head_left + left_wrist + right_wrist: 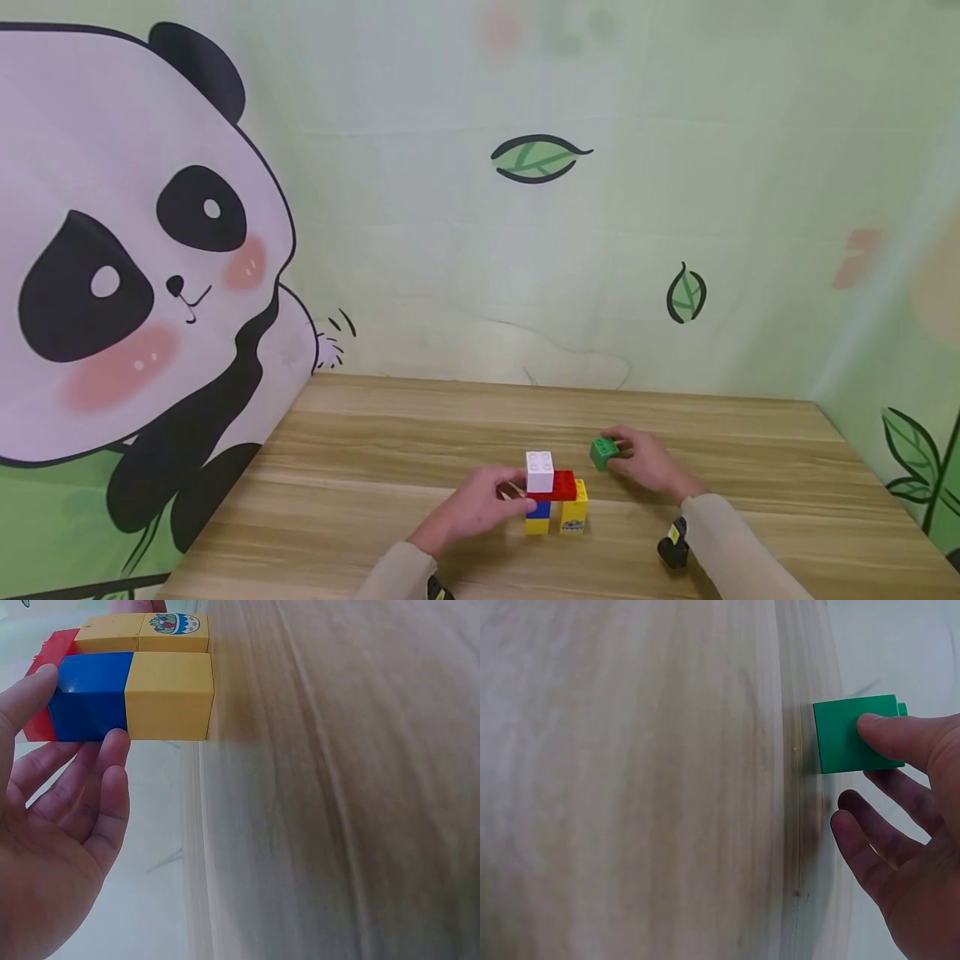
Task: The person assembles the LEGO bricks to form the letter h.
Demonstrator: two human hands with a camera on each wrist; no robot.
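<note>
A small arch of toy building blocks stands on the table. Its left leg is a blue block (pixel 90 697) over a yellow block (pixel 169 697); its right leg is yellow blocks (pixel 574 510), one with a printed picture. A red block (pixel 565 485) bridges both legs, and a white block (pixel 538 473) sits on its left end. My left hand (pixel 476 504) holds the arch from the left, thumb and fingers on either side at the blue and red blocks. Behind and to the right, my right hand (pixel 651 460) pinches a green block (pixel 840 742) between thumb and fingers.
The wooden table (pixel 390 433) runs back to a pale green cloth backdrop (pixel 420 250) printed with leaves. A large printed panda (pixel 135 250) fills the left side. Black wrist devices (pixel 673 546) sit at the sleeves.
</note>
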